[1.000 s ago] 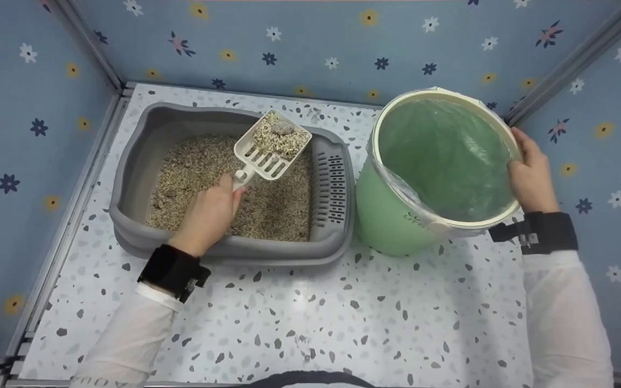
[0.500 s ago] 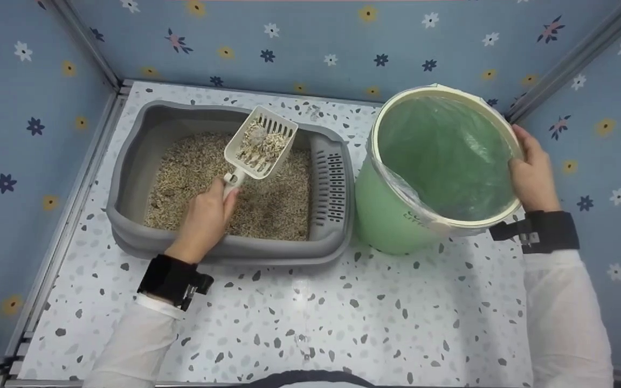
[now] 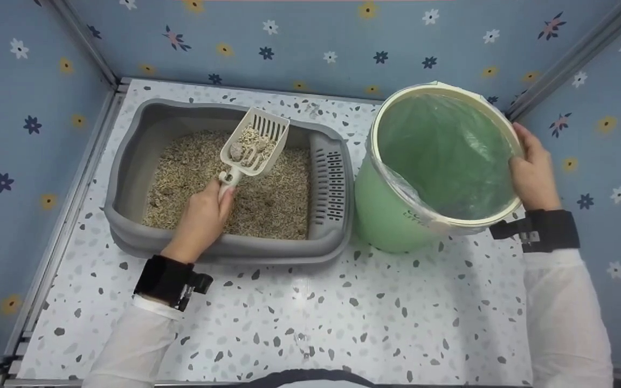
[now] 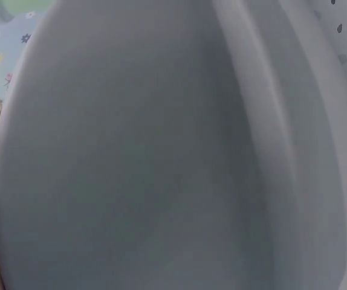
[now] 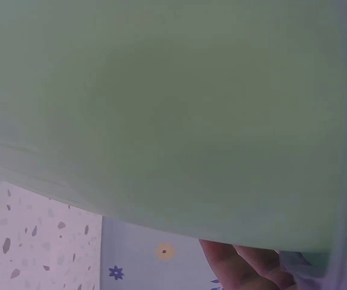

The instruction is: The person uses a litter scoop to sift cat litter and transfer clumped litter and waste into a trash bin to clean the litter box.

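Note:
My left hand grips the handle of a white slotted litter scoop, held above the grey litter box. A small heap of litter and a rounded greyish clump lie in the scoop. Loose litter covers the box floor. On the right, my right hand holds the rim of a green bin, thumb inside and fingers outside. A clear plastic liner lines it. In the right wrist view some fingers show beneath the bin's wall; the box's outer wall fills the left wrist view.
Box and bin stand side by side on a white speckled tabletop. Blue flowered panels rise behind and on both sides. A slotted ledge forms the box's right end.
The scoop has moved left and changed its tilt. Its heap of litter has shrunk, baring more slots, and the clump has shifted toward the handle. My right hand stays on the bin rim.

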`<state>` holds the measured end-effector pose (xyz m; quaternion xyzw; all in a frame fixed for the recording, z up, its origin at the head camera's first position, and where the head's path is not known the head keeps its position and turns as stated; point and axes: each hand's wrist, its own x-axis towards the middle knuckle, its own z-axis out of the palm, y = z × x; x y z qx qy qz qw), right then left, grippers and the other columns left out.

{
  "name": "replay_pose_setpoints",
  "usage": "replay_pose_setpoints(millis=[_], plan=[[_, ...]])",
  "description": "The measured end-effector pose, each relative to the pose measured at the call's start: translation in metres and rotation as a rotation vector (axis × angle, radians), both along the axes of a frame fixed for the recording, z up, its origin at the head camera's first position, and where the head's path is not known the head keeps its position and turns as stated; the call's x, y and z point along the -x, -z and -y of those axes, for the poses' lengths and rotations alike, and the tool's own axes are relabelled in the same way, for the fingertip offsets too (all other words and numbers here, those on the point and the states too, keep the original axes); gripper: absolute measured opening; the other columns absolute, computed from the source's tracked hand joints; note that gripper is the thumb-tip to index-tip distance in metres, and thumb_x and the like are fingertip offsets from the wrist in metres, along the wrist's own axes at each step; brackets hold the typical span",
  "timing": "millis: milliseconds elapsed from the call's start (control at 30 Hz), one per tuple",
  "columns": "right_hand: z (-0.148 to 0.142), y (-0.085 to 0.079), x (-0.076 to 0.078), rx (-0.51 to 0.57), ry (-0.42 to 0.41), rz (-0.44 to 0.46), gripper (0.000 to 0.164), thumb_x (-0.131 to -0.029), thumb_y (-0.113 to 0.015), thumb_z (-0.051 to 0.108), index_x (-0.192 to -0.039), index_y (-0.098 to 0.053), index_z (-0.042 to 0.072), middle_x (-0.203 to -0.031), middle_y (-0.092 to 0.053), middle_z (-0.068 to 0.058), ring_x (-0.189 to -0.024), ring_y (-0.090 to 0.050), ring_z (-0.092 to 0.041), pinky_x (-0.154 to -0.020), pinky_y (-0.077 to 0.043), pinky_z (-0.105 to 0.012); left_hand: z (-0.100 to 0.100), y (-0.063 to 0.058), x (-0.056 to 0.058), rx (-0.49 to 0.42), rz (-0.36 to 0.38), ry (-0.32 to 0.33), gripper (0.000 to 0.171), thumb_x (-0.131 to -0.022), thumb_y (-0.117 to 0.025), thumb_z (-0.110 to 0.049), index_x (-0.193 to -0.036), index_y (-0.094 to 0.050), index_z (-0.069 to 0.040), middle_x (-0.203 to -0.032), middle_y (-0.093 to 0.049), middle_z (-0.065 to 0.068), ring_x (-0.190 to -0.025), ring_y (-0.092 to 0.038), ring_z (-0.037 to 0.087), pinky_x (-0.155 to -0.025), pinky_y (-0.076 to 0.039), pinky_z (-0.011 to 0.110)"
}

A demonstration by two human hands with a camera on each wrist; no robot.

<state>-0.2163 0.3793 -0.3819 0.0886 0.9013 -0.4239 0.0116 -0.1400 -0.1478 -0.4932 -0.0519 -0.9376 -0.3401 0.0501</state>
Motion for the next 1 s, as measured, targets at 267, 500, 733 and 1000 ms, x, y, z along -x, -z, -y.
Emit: replay_pose_setpoints(millis=[267,500,733,1000], plan=[[0.0,0.0,0.0,-0.021,-0.002,-0.012,0.066,-0.09,-0.028,-0.003,-0.151,-0.016,0.018,-0.156,-0.02,-0.01,-0.137,-0.031,-0.03,-0.114,-0.025,-0.042,0.013,-0.005,-0.001,0.209,-0.101,0.016,0.03,-0.098,-0.049,-0.024,-0.093,-0.05,0.006,-0.056,-0.05,0.009,-0.039,-0.044,0.019,-0.034,-0.038,0.028],[-0.001,0.001,0.001,-0.025,-0.002,-0.015,0.067,-0.089,-0.029,-0.004,-0.151,-0.017,0.019,-0.156,-0.02,-0.01,-0.137,-0.031,-0.03,-0.114,-0.025,-0.042,0.023,-0.009,-0.002,0.387,-0.224,0.056,0.027,-0.096,-0.054,-0.022,-0.092,-0.047,0.004,-0.056,-0.05,0.01,-0.038,-0.046,0.024,-0.033,-0.038,0.031],[-0.002,0.002,0.001,-0.031,-0.002,-0.012,0.066,-0.09,-0.029,-0.003,-0.151,-0.017,0.019,-0.156,-0.02,-0.01,-0.136,-0.031,-0.031,-0.113,-0.026,-0.043,0.024,-0.018,-0.003,0.5,-0.303,0.089,0.026,-0.094,-0.058,-0.02,-0.087,-0.047,0.003,-0.057,-0.051,0.011,-0.038,-0.045,0.021,-0.034,-0.038,0.029],[-0.002,0.001,0.001,-0.022,-0.002,-0.005,0.065,-0.091,-0.029,-0.003,-0.151,-0.016,0.018,-0.156,-0.02,-0.01,-0.136,-0.031,-0.031,-0.113,-0.027,-0.043,0.023,-0.02,-0.004,0.513,-0.294,0.1,0.027,-0.094,-0.058,-0.021,-0.088,-0.049,0.004,-0.059,-0.054,0.012,-0.039,-0.045,0.02,-0.034,-0.038,0.028]])
